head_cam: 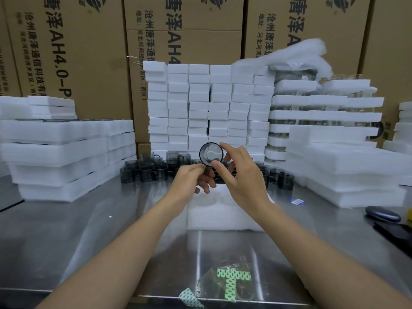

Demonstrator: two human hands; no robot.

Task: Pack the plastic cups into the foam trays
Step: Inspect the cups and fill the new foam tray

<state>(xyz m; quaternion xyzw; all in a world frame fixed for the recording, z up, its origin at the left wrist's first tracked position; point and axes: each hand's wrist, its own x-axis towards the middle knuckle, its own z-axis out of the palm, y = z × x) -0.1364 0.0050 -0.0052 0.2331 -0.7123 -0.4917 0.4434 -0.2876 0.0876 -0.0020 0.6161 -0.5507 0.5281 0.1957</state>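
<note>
Across the back of the frame stand printed cardboard boxes point(66, 52), and in front of them a wall of white foam blocks point(200, 103), with a pile of filled trays point(55, 152) at the left edge and a pile of foam sheets point(345, 170) at the right. Below these runs the steel worktop point(89, 230), and at its centre, directly under the wrists, lies the open foam tray point(223, 215), whose round pockets show faintly along its far side. Just behind that tray sits a crowd of loose cups point(147, 170), smoky grey, handled and upright. The left hand point(189, 177) pinches the handle of the held cup point(210, 152), which is raised above the tray's far edge and tipped so that its mouth faces the camera. The right hand point(243, 175) brackets the rim between forefinger and thumb, its other fingers spread loosely behind. This reads as a check of the cup before seating it. To do it well, the person would likely turn the cup by the rim to scan wall and base for cracks or dust, then bring it level over a pocket and press it straight down, with the handle turned to where the foam leaves room. Pushing at a slant could tear the soft foam or leave the cup standing proud, which would spoil stacking. Smallest are a dark oval case point(382, 214) at the right and a green-patterned tape scrap point(231, 282) near the bottom edge, both well clear of the work.
</note>
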